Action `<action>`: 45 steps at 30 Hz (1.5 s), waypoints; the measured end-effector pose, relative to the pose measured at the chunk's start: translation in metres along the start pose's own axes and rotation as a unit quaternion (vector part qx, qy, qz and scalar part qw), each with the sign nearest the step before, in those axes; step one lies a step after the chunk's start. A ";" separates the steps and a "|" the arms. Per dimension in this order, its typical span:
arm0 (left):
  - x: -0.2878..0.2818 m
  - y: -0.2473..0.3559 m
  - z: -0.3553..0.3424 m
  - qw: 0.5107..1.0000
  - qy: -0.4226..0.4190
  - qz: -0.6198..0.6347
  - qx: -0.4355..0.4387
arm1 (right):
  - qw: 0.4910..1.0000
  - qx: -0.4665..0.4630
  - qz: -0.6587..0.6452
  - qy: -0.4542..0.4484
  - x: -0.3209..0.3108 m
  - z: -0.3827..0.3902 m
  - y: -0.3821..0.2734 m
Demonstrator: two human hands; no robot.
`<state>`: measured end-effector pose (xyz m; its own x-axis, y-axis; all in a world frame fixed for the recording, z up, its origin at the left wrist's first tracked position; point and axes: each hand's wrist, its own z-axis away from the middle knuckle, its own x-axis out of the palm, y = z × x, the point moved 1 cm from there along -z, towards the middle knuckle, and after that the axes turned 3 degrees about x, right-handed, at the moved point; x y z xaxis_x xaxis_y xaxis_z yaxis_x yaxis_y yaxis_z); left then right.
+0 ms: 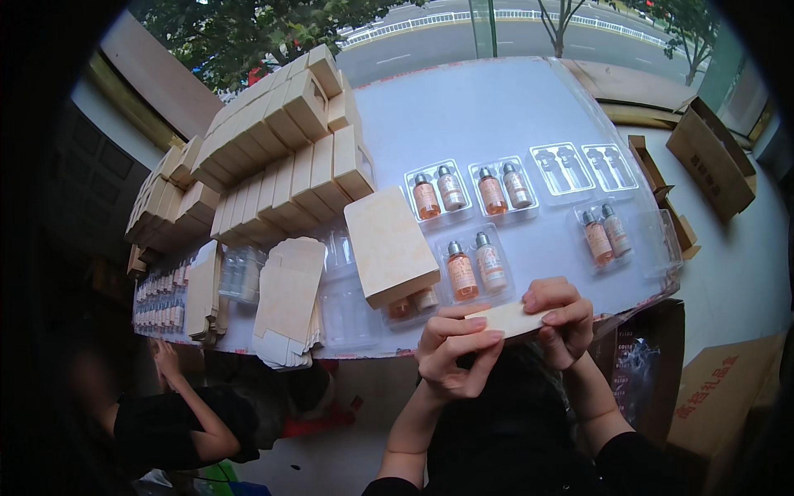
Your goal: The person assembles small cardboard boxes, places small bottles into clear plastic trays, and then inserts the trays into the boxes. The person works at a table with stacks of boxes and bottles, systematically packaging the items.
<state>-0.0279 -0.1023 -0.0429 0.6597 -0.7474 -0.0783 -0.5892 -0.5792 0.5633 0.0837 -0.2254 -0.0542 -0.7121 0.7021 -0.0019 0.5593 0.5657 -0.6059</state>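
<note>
Between my two hands, at the table's near edge, a cream cardboard carton (514, 321) is seen nearly edge-on. The fingers of my left hand (453, 351) are closed on its left end. My right hand (564, 324) grips the right end, thumb and fingers bent round it. Just beyond my hands lies a transparent plastic tray (506, 289) with an orange bottle (462, 273) and a whitish bottle (490, 263). To its left, a closed cream box (393, 244) partly covers another pair of bottles.
Stacked cream boxes (281, 165) fill the table's far left. Flat cartons (289, 285) lie in front of them. Trays with bottle pairs (438, 192) and bottleless trays (562, 169) stand farther off. A co-worker's arm (198, 413) shows lower left; brown cartons (719, 388) stand right.
</note>
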 end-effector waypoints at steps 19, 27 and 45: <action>-0.016 -0.008 -0.002 0.987 -0.116 -0.056 0.099 | 0.996 0.026 -0.010 -0.082 -0.018 0.000 -0.001; -0.010 -0.024 0.028 0.991 -0.129 0.005 0.036 | 0.961 0.041 0.224 -0.156 -0.029 -0.025 -0.032; -0.026 -0.021 0.027 0.979 -0.002 -0.172 0.113 | 0.897 0.234 0.372 -0.042 -0.033 -0.110 -0.085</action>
<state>-0.0450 -0.0794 -0.0749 0.8358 -0.4967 -0.2338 -0.4215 -0.8534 0.3066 0.1060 -0.2487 0.0854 -0.2553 0.7635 -0.5932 0.6684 -0.3040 -0.6788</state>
